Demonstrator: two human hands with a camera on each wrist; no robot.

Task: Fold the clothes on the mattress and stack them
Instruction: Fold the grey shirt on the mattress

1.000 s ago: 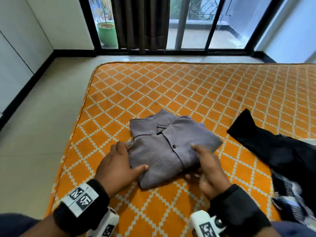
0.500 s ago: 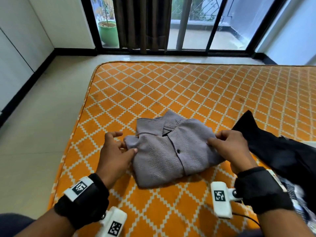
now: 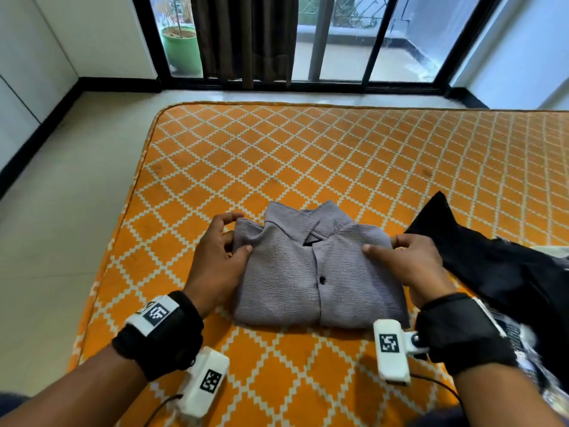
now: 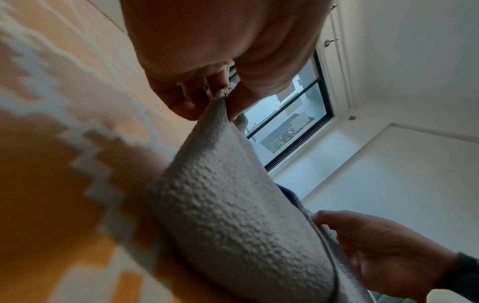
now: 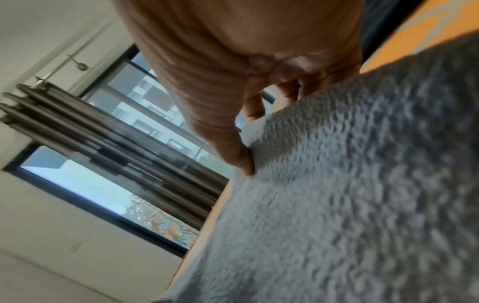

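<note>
Lying at lower centre of the head view on the orange mattress, collar toward the top, the folded grey shirt sits squarely between both hands. The left hand pinches its upper left corner; the right hand grips the right edge. A black garment waits just right.

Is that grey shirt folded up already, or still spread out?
Folded. The grey shirt lies as a compact rectangle, collar on top, sleeves hidden, on the mattress.
</note>
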